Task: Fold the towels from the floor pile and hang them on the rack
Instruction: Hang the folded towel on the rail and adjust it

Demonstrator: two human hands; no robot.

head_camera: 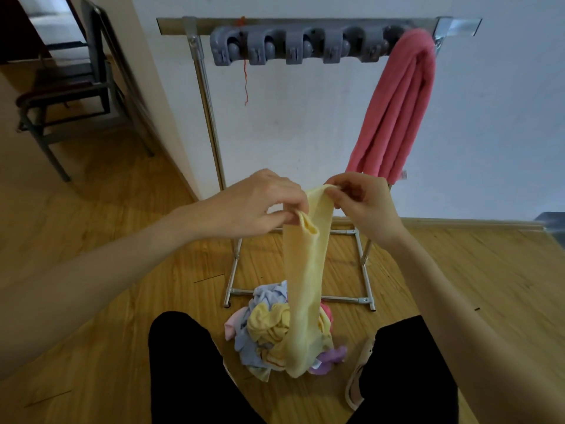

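A pale yellow towel hangs in a long narrow strip from both my hands down to the floor pile. My left hand pinches its upper edge on the left. Close beside it, my right hand pinches the top edge on the right. The pile of towels, blue, yellow, pink and purple, lies on the wooden floor between my knees. Behind it stands the metal rack, with a row of grey clip holders on its top bar. A folded pink towel hangs from the rack's right end.
A white wall rises behind the rack. A dark metal chair stands at the left past a wall corner. My black-trousered legs frame the pile, and a beige sandal shows by my right leg. A red thread dangles from the rack.
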